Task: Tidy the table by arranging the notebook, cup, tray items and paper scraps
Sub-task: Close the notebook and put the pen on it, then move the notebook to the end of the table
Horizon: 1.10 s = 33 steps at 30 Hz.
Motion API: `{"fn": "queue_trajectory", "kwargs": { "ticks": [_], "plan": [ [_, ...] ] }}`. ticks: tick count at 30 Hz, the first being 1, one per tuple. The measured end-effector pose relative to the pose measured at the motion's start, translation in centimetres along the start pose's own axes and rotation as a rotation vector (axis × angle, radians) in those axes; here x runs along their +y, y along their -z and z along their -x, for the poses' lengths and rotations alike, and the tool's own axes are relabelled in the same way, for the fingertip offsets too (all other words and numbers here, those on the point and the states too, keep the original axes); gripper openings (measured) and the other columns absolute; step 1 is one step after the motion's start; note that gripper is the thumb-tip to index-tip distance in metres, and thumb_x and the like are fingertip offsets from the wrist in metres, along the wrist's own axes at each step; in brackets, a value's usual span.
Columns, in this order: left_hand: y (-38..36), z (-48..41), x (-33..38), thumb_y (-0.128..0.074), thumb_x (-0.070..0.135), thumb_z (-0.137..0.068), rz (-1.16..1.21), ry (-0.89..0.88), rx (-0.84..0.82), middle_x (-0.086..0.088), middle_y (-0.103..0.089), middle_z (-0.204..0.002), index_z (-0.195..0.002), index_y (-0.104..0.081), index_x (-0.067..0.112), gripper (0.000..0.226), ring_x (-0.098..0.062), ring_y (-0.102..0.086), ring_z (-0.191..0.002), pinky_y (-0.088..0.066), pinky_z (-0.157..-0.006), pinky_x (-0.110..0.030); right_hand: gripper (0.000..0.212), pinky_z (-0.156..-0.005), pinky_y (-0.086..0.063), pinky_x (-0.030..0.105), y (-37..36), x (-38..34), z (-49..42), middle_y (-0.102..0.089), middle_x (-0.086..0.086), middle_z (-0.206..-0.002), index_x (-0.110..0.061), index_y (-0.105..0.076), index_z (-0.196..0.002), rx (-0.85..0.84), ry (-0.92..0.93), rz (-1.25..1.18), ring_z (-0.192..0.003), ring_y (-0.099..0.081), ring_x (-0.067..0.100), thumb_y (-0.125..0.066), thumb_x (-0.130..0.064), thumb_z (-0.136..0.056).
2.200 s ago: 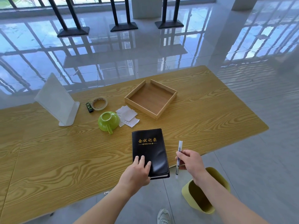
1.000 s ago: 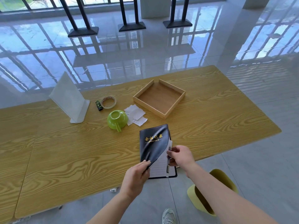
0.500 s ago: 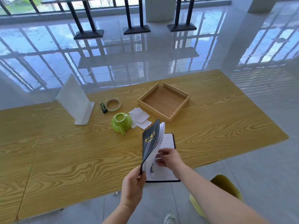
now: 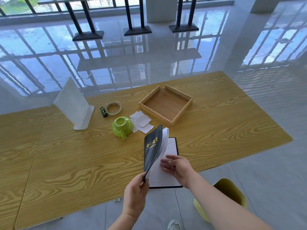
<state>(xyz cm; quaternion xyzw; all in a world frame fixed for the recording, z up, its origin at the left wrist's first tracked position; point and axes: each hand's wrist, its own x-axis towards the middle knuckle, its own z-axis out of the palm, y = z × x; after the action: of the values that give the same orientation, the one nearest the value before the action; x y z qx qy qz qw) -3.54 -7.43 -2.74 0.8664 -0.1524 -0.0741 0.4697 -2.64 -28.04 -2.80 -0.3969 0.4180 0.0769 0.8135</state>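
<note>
While the black notebook (image 4: pixel 153 143) lies at the near edge of the wooden table (image 4: pixel 66 163), its front cover and a sheaf of pages stand raised almost upright. The left hand (image 4: pixel 135 195) pinches the cover's lower corner between thumb and fingers, closed on that edge alone, evidently to hold the book open. The right hand (image 4: pixel 178 168) rests on the exposed lined page with fingers spread and loosely extended, gripping nothing that can be seen; whether something slim lies under the palm cannot be told from this angle. Pressing the page flat would steady the lower half of the book while the upper half is held up.

Beyond the notebook, a green cup (image 4: pixel 122 127) sits upside down with its handle pointing toward the viewer. Touching its right side is a loose heap of white paper scraps (image 4: pixel 141 122). Farther back and to the right stands a shallow wooden tray (image 4: pixel 181 98), with nothing in it. Left of the cup lie a roll of tape (image 4: pixel 113 108) and, just beside it, a small dark green object (image 4: pixel 103 111), both near the foot of a white sign stand (image 4: pixel 73 103). A yellow-green bin (image 4: pixel 229 195) stands on the floor under the near right edge, well placed to receive the scraps.

Judged from this layout, only the notebook is being dealt with; cup, tray items and scraps are not yet sorted.
</note>
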Motion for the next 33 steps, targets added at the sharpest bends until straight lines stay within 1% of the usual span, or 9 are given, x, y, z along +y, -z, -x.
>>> {"fn": "queue_trajectory", "kwargs": {
  "ticks": [4, 7, 10, 13, 15, 17, 21, 27, 33],
  "plan": [
    [-0.6, -0.5, 0.4, -0.079, 0.004, -0.074, -0.287, -0.165, -0.064, 0.012, -0.072, -0.105, -0.103, -0.072, 0.015, 0.032, -0.010, -0.069, -0.091, -0.056, -0.070, -0.025, 0.020, -0.076, -0.059, 0.038, 2.2, -0.9, 0.2, -0.071, 0.021, -0.092, 0.003, -0.059, -0.110, 0.109, 0.088, 0.091, -0.083, -0.069, 0.033, -0.047, 0.007, -0.095],
    [-1.4, -0.9, 1.8, -0.083, 0.015, -0.057, -0.528, -0.221, -0.143, 0.010, -0.070, -0.086, -0.082, -0.068, 0.019, 0.030, -0.018, -0.067, -0.069, -0.051, -0.043, -0.029, 0.017, -0.064, -0.058, 0.033, 3.8, -1.0, 0.4, -0.069, 0.017, -0.081, 0.000, -0.062, -0.103, 0.188, 0.144, 0.182, -0.072, -0.066, 0.026, -0.046, -0.004, -0.100],
    [-2.3, -1.2, 2.6, -0.077, 0.025, -0.055, -0.696, -0.259, -0.225, 0.007, -0.058, -0.077, -0.072, -0.057, 0.021, 0.027, -0.019, -0.056, -0.066, -0.044, -0.036, -0.032, 0.025, -0.059, -0.057, 0.032, 4.5, -0.7, 0.7, -0.068, 0.016, -0.079, 0.000, -0.066, -0.095, 0.203, 0.162, 0.261, -0.069, -0.065, 0.023, -0.049, -0.017, -0.101],
    [-2.6, -1.5, 2.3, -0.080, 0.027, -0.053, -0.763, -0.282, -0.275, 0.001, -0.058, -0.088, -0.091, -0.064, 0.024, 0.040, -0.022, -0.058, -0.078, -0.050, -0.049, -0.032, 0.039, -0.074, -0.059, 0.043, 4.6, -0.3, 1.0, -0.072, 0.022, -0.093, 0.004, -0.068, -0.093, 0.221, 0.189, 0.426, -0.078, -0.066, 0.026, -0.050, -0.030, -0.100],
    [-2.6, -1.7, 1.5, -0.080, 0.033, -0.055, -0.773, -0.262, -0.314, -0.008, -0.061, -0.114, -0.117, -0.063, 0.033, 0.064, -0.030, -0.060, -0.105, -0.055, -0.068, -0.038, 0.042, -0.080, -0.057, 0.045, 4.4, 0.0, 1.3, -0.073, 0.017, -0.093, 0.000, -0.068, -0.091, 0.254, 0.247, 0.625, -0.079, -0.067, 0.025, -0.052, -0.038, -0.097],
    [-2.4, -1.7, 0.6, -0.070, 0.047, -0.067, -0.793, -0.225, -0.379, -0.014, -0.041, -0.147, -0.136, -0.044, 0.049, 0.074, -0.039, -0.037, -0.136, -0.050, -0.093, -0.046, 0.036, -0.083, -0.054, 0.042, 4.3, 0.3, 1.9, -0.072, 0.005, -0.091, -0.012, -0.070, -0.094, 0.295, 0.306, 0.907, -0.086, -0.066, 0.022, -0.059, -0.046, -0.089],
    [-2.7, -1.5, -0.2, -0.038, 0.066, -0.080, -0.715, -0.135, -0.434, -0.005, -0.004, -0.162, -0.144, -0.021, 0.057, 0.066, -0.033, -0.002, -0.149, -0.032, -0.113, -0.043, 0.040, -0.087, -0.054, 0.035, 4.4, 1.7, 2.5, -0.067, -0.006, -0.105, -0.026, -0.065, -0.113, 0.323, 0.320, 1.032, -0.097, -0.062, 0.014, -0.072, -0.045, -0.078],
    [-3.7, -2.7, 1.3, -0.055, 0.041, -0.095, -0.351, 0.054, -0.262, -0.001, -0.030, -0.149, -0.124, -0.065, 0.032, 0.032, -0.022, -0.025, -0.137, -0.028, -0.111, -0.032, 0.059, -0.095, -0.053, 0.040, 4.3, 2.3, 2.5, -0.063, 0.002, -0.119, -0.019, -0.058, -0.127, 0.380, 0.278, 0.984, -0.107, -0.060, 0.019, -0.080, -0.035, -0.075],
    [-2.9, -5.4, 2.1, -0.071, 0.021, -0.085, -0.035, 0.401, -0.106, 0.002, -0.060, -0.112, -0.127, -0.059, 0.019, 0.044, -0.013, -0.057, -0.098, -0.045, -0.088, -0.026, 0.048, -0.094, -0.054, 0.037, 4.5, 0.6, 2.3, -0.071, 0.000, -0.113, -0.014, -0.066, -0.121, 0.316, 0.240, 0.927, -0.104, -0.066, 0.019, -0.080, -0.024, -0.077]
  ]
}}
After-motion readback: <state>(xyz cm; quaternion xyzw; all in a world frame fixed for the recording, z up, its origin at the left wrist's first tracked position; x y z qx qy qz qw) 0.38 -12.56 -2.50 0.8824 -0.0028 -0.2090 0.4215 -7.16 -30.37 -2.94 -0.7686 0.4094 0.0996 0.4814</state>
